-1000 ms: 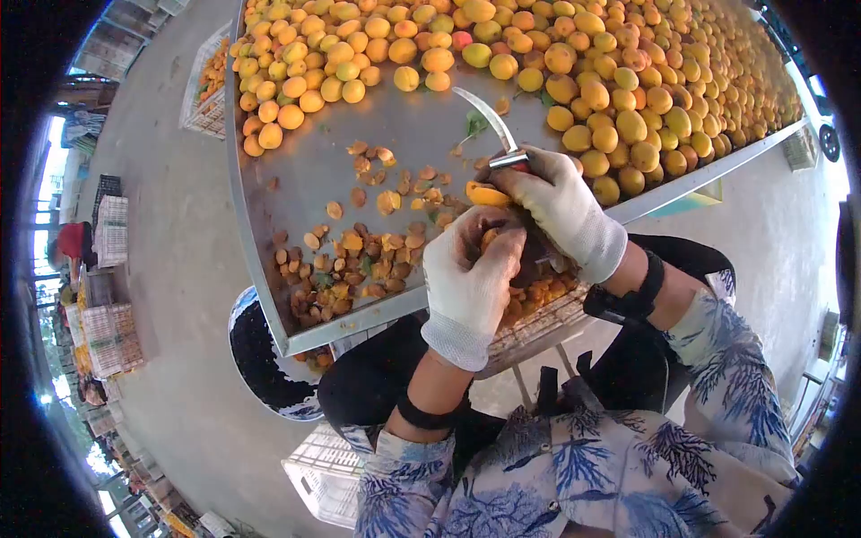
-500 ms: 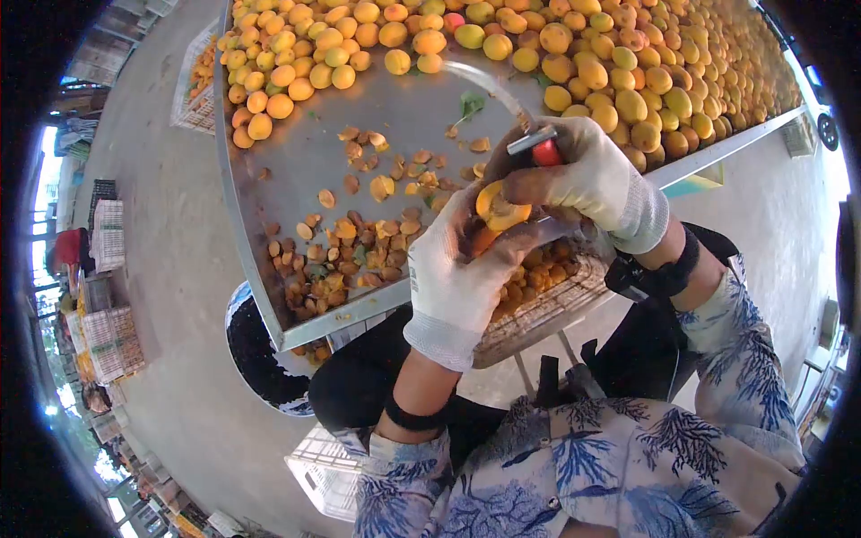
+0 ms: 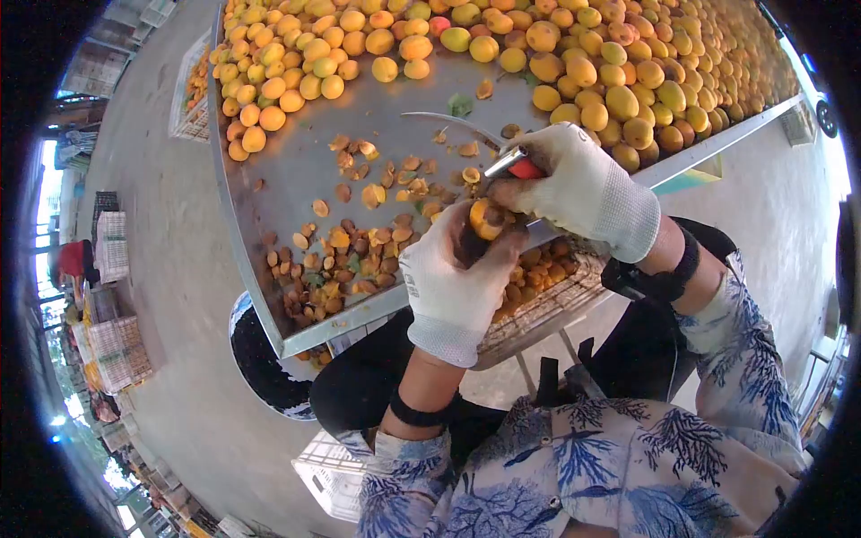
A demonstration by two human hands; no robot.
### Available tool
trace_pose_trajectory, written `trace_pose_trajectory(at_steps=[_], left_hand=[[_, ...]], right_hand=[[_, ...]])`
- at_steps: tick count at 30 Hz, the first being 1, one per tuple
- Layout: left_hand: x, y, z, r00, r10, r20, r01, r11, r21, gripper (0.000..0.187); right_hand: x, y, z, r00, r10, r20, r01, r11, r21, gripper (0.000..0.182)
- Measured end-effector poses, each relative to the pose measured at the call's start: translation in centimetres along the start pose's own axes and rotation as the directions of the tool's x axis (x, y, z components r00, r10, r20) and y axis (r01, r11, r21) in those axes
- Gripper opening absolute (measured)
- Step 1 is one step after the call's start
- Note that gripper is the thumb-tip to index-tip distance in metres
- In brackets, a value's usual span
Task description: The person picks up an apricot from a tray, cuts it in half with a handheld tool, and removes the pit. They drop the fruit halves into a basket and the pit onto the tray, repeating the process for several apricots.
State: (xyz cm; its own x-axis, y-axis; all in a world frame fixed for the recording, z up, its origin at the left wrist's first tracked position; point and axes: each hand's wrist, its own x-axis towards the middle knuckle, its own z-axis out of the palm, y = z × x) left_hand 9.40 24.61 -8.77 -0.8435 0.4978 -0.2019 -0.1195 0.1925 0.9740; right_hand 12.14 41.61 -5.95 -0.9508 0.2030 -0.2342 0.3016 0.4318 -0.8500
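Note:
My left hand (image 3: 456, 278), in a stained white glove, has its fingers wrapped round an apricot (image 3: 487, 220) with a brownish patch facing up. In my gloved right hand (image 3: 583, 190) is a knife with a red handle (image 3: 529, 168), a metal collar and a thin curved blade (image 3: 453, 119) that points left over the metal table. The right fingertips are at the apricot, partly hiding it. Below the hands, orange apricot pieces (image 3: 529, 273) fill a basket (image 3: 511, 334) at the table's edge. Pits and scraps (image 3: 350, 255) lie on the table to the left.
Whole apricots (image 3: 619, 76) are heaped along the back and right of the metal table (image 3: 377, 117), which has a raised rim (image 3: 256, 278). A dark-lined bucket (image 3: 269, 359) stands below its corner. On the floor are a white crate (image 3: 327, 471) and stacked crates (image 3: 117, 350) further left.
Both hands have come slightly lower and the right one has shifted left. The orange cut face of the apricot no longer shows; a brownish patch does. The blade now points further left.

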Motion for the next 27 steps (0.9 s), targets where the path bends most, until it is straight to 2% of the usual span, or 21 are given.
trace_pose_trajectory(at_steps=[1,2,3,4,5,7,8,9,11,13,15,16,17,18,19,23,24,25,26,27], left_hand=[[0.1,-0.2,0.0,0.999,0.039,-0.021,-0.039,0.999,-0.009,0.030],[0.3,-0.3,-0.1,0.999,0.042,-0.025,-0.042,0.999,-0.009,0.030],[0.5,-0.5,-0.2,0.999,0.000,-0.037,-0.006,0.988,-0.157,0.029],[0.6,-0.6,-0.2,0.998,-0.042,-0.039,0.028,0.953,-0.302,0.028],[0.7,-0.5,-0.5,0.998,-0.042,-0.037,0.029,0.952,-0.305,0.028],[0.9,-0.2,-1.1,0.975,-0.171,0.142,0.219,0.847,-0.484,0.034],[1.1,-0.9,-1.1,0.982,-0.078,0.175,0.144,0.902,-0.406,0.034],[1.1,-0.8,-0.9,0.982,-0.076,0.175,0.143,0.902,-0.408,0.034],[1.1,-0.3,-0.4,0.943,-0.218,0.251,0.329,0.722,-0.608,0.035],[1.0,-0.3,-0.2,0.936,-0.217,0.279,0.347,0.711,-0.612,0.034],[1.0,-0.3,-0.1,0.929,-0.213,0.302,0.361,0.698,-0.619,0.033],[0.9,-0.4,-0.1,0.925,-0.222,0.310,0.373,0.693,-0.617,0.032],[0.9,-0.5,-0.2,0.920,-0.231,0.316,0.384,0.688,-0.615,0.031],[0.8,-0.5,-0.3,0.921,-0.230,0.314,0.382,0.686,-0.619,0.031],[0.7,-0.4,-0.4,0.926,-0.209,0.315,0.366,0.707,-0.606,0.027],[0.9,-1.3,-0.9,0.924,-0.182,0.337,0.353,0.745,-0.566,0.026],[0.9,-1.7,-1.0,0.924,-0.184,0.336,0.354,0.743,-0.568,0.026],[0.9,-2.1,-0.9,0.963,-0.007,0.271,0.126,0.895,-0.427,0.025],[0.9,-2.3,-1.0,0.953,0.185,0.240,-0.122,0.959,-0.254,0.025],[0.9,-2.2,-1.0,0.953,0.186,0.240,-0.123,0.959,-0.254,0.025]], right_hand=[[0.0,-0.1,0.0,1.000,-0.001,-0.001,0.001,1.000,0.001,0.030],[0.1,-0.5,-0.1,0.995,0.017,-0.096,-0.011,0.998,0.061,0.027],[0.3,-0.8,-0.1,0.981,0.039,-0.188,-0.017,0.993,0.120,0.025],[0.5,-0.8,-0.1,0.962,0.034,-0.271,0.077,0.918,0.390,0.025],[0.5,-0.5,-0.3,0.962,0.036,-0.272,0.075,0.919,0.387,0.025],[0.8,-0.1,-1.0,0.925,-0.074,-0.373,0.316,0.697,0.644,0.044],[1.1,-0.1,-1.0,0.928,-0.084,-0.362,0.327,0.649,0.687,0.055],[1.2,-0.4,-0.8,0.928,-0.085,-0.362,0.327,0.651,0.685,0.055],[1.1,-1.0,0.0,0.893,-0.133,-0.429,0.426,0.553,0.716,0.055],[0.6,-2.2,0.3,0.914,-0.087,-0.396,0.377,0.543,0.750,0.054],[0.4,-2.8,0.7,0.841,-0.222,-0.494,0.472,0.746,0.469,0.054],[0.5,-2.4,1.1,0.764,-0.350,-0.542,0.567,0.764,0.307,0.054],[0.4,-2.5,1.2,0.765,-0.352,-0.539,0.567,0.765,0.305,0.054],[0.0,-2.8,1.2,0.830,-0.270,-0.488,0.493,0.764,0.416,0.053],[-0.1,-2.9,1.3,0.885,-0.189,-0.426,0.410,0.750,0.519,0.053],[-0.1,-2.7,1.6,0.874,-0.267,-0.406,0.453,0.749,0.484,0.056],[-0.1,-2.5,1.5,0.906,-0.257,-0.335,0.411,0.718,0.562,0.045],[0.0,-2.3,1.4,0.932,-0.251,-0.261,0.362,0.683,0.635,0.038],[0.4,-2.2,1.6,0.932,-0.252,-0.260,0.361,0.682,0.635,0.038],[0.9,-2.0,1.8,0.928,-0.240,-0.285,0.368,0.708,0.603,0.046]])
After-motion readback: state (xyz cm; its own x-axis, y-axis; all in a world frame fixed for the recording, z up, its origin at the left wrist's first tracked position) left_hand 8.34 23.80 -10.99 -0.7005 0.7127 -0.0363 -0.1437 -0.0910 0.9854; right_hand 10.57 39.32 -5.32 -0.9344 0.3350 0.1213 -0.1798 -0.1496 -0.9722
